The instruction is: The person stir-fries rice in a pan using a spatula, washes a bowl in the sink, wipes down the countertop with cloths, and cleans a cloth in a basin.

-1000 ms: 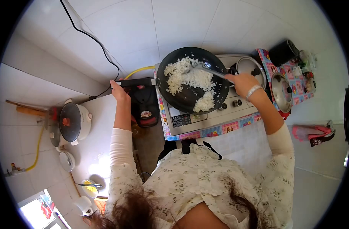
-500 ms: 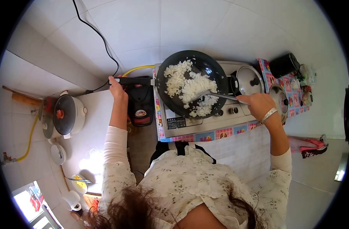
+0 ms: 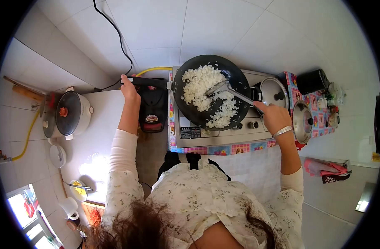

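A dark wok (image 3: 235, 83) sits on the gas stove (image 3: 223, 137), with white rice (image 3: 200, 85) spread in clumps over its left and lower parts. My left hand (image 3: 130, 88) is closed round the end of the wok's long black handle (image 3: 150, 82). In my right hand (image 3: 275, 118) is the handle of a metal spatula (image 3: 236, 93), gripped from the right. The spatula's blade lies in the wok against the right side of the rice heap.
Right of the wok are a lidded pot (image 3: 273, 92) and another steel lid (image 3: 302, 122). A black appliance (image 3: 151, 106) stands left of the stove. On the left counter are a white electric pot (image 3: 71, 114) and a bowl of yellow food (image 3: 78, 191).
The spatula has moved up and left in the wok, pushing rice into a heap at the upper left. My right hand has shifted slightly left; my left hand keeps its hold.
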`<state>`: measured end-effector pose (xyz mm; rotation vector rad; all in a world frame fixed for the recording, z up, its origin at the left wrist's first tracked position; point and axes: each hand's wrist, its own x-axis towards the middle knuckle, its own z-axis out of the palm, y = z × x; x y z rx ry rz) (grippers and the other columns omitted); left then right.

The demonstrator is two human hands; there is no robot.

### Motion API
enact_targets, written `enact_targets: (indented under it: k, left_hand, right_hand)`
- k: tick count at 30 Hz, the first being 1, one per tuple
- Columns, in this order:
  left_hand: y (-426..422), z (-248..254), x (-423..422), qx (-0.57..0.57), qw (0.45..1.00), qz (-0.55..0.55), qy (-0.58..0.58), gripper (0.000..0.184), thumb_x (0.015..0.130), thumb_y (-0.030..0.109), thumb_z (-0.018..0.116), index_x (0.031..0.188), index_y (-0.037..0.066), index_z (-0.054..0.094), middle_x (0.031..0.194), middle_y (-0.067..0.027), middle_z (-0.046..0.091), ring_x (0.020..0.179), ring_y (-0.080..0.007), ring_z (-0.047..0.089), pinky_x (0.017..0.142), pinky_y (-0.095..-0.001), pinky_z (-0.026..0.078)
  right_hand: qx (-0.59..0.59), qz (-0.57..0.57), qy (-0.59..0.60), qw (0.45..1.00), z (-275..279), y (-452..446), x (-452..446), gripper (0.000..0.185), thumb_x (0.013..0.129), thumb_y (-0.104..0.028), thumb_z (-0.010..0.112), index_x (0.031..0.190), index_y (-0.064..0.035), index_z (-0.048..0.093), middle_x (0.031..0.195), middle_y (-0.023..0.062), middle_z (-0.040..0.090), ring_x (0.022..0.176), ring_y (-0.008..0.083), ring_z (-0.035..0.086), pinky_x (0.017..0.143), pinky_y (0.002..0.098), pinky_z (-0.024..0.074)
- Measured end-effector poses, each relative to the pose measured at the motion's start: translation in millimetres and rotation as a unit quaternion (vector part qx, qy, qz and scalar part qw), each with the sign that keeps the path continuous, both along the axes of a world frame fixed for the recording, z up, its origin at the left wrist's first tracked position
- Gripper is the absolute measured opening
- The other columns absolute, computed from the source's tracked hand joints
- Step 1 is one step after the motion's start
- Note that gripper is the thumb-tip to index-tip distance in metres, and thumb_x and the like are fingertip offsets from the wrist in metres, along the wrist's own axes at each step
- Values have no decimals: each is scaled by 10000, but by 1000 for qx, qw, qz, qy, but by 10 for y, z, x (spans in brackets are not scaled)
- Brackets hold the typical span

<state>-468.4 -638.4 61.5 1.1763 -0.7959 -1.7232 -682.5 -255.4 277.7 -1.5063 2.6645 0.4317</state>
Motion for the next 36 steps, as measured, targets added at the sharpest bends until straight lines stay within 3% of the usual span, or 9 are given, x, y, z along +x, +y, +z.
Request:
enact_targets:
  k: [1,4,9,12,19,23,29,33,36]
  left_hand:
    - [35,38,-8,-2,1000,8,-5,496,925,426,363,983,-40,521,915,-171,602,839,-278,598,749,-406,512]
    - [-21,-34,-8,17,1000,0,-7,504,913,474,353,937,26,583,766,-96,652,630,-178,606,552,-280,448]
    - [-24,-36,-1,21,1000,-7,-14,494,913,476,347,931,44,586,776,-72,654,628,-169,602,534,-285,437]
    - [-6,-21,-1,22,1000,0,-11,492,913,477,351,933,45,586,780,-76,653,627,-170,601,521,-288,433]
    - [75,85,-16,17,1000,20,1,488,907,477,385,942,28,573,799,-104,647,641,-194,609,548,-323,480]
    - [64,70,-22,33,999,33,22,475,902,479,412,934,32,567,808,-94,638,604,-195,591,550,-340,484]
    - [149,11,126,28,998,30,-45,417,887,446,484,925,38,564,781,-44,605,684,-169,578,611,-296,465]
    - [521,107,369,32,997,38,-59,357,884,322,524,1040,3,558,931,-72,640,820,-142,559,754,-250,407]
    - [807,47,642,51,996,35,-58,383,886,237,500,1171,-20,492,1077,-106,610,1018,-152,515,883,-292,323]
  right_hand:
    - [-10,-1,-3,1000,18,12,9,435,748,-35,524,1115,-260,589,680,137,585,621,332,593,573,423,469]
    - [-34,-9,-13,999,43,69,14,431,749,-37,524,1112,-259,591,673,138,584,625,330,593,581,422,470]
    - [-75,8,-31,997,-285,38,-98,419,752,-38,517,1099,-258,601,684,139,582,658,321,593,595,422,470]
    - [-20,42,-53,998,-411,219,-273,422,747,-35,523,1095,-261,604,689,132,577,671,317,589,596,419,467]
    - [43,2,-23,999,559,791,-128,422,726,-36,550,1065,-278,619,683,112,573,638,304,583,576,401,460]
    - [43,23,-59,997,521,825,-107,430,710,-31,562,1061,-271,622,672,113,568,606,309,574,553,406,450]
    - [-49,47,-94,993,-66,518,-313,456,708,-46,582,1110,-260,598,668,131,562,625,329,570,564,423,453]
    - [-110,44,-105,987,-195,336,-407,469,732,-61,583,1149,-277,568,694,143,564,643,331,572,585,437,455]
    - [-101,52,-94,989,-384,128,-507,473,745,-76,586,1167,-285,548,722,144,573,664,335,578,588,431,459]
